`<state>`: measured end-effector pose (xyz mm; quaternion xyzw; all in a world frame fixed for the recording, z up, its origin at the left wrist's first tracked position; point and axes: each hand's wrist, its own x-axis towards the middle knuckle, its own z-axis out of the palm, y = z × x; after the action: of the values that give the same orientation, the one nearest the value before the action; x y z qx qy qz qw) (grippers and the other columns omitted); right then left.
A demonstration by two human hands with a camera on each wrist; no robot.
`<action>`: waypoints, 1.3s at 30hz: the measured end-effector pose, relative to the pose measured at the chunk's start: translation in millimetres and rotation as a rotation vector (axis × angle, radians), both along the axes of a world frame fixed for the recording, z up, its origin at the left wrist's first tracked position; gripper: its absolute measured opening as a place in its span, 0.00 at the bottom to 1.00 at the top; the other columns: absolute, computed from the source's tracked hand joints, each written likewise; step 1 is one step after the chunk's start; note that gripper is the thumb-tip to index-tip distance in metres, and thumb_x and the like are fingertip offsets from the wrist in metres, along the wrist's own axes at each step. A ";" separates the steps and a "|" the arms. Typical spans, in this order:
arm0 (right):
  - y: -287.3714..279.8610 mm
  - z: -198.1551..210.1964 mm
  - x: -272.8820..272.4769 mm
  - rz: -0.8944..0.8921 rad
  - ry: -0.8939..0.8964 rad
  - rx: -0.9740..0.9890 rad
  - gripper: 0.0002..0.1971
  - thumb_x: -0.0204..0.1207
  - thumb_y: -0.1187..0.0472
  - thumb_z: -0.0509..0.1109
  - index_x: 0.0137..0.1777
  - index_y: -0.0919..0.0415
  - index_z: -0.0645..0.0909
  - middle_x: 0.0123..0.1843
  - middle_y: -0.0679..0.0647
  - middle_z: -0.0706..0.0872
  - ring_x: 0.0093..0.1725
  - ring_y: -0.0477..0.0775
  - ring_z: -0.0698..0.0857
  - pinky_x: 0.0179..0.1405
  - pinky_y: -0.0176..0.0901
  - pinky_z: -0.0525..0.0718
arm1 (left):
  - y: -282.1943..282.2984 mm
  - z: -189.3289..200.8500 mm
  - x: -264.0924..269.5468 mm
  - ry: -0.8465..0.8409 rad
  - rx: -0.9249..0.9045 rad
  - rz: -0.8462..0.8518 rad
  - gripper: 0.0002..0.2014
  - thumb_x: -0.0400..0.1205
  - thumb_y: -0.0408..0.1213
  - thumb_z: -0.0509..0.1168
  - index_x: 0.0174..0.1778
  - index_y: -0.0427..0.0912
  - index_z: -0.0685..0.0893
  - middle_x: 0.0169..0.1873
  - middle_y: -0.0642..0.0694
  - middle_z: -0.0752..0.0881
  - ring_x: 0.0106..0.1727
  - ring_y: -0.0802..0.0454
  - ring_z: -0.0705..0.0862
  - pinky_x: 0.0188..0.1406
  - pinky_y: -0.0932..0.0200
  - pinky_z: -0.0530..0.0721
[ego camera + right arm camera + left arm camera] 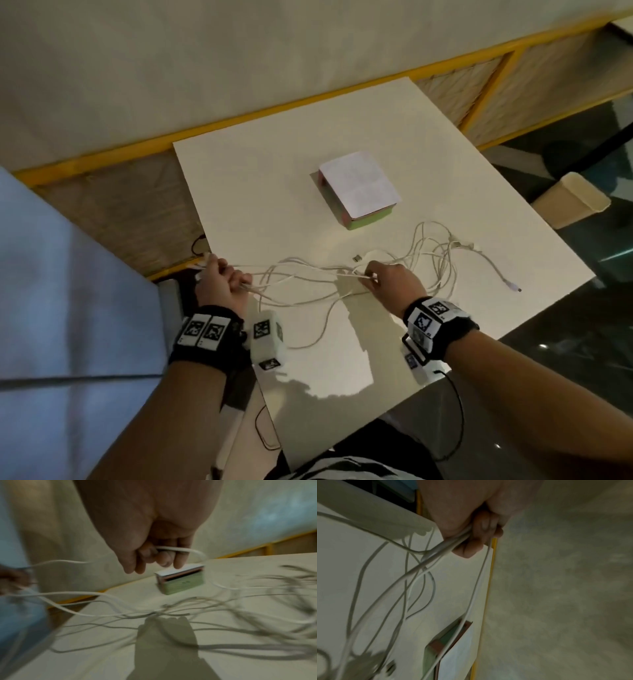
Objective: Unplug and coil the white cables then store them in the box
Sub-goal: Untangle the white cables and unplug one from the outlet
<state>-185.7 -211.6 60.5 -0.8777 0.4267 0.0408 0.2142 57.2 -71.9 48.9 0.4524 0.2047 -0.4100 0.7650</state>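
Several white cables (308, 277) lie tangled across the white table (281, 192), with loops spreading to the right (442, 260). My left hand (222, 277) is at the table's left edge, fingers curled round a bundle of the cables (453, 540). My right hand (380, 277) hovers over the middle of the tangle and pinches one white cable (176, 549). Behind the cables stands the box (358, 190), green and pink with a white lid; it also shows in the right wrist view (181, 580) and the left wrist view (450, 647).
A loose cable end with a small plug (512, 287) lies near the table's right edge. A small dark connector (357, 257) rests by the tangle. A beige bin (572, 200) stands on the floor to the right. A yellow-framed partition (308, 99) runs behind the table.
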 end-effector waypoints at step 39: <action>-187.9 23.6 -271.7 -0.689 0.054 -0.190 0.35 0.62 0.27 0.49 0.28 0.59 0.79 0.28 0.63 0.82 0.33 0.68 0.81 0.35 0.52 0.78 | 9.4 -30.6 44.0 0.082 -0.096 0.424 0.28 0.88 0.47 0.49 0.19 0.44 0.67 0.19 0.50 0.73 0.29 0.52 0.75 0.39 0.57 0.78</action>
<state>-457.4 -399.5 84.1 -0.6968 0.7052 -0.0504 0.1214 101.2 -62.5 18.3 0.3454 0.3062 -0.2674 0.8458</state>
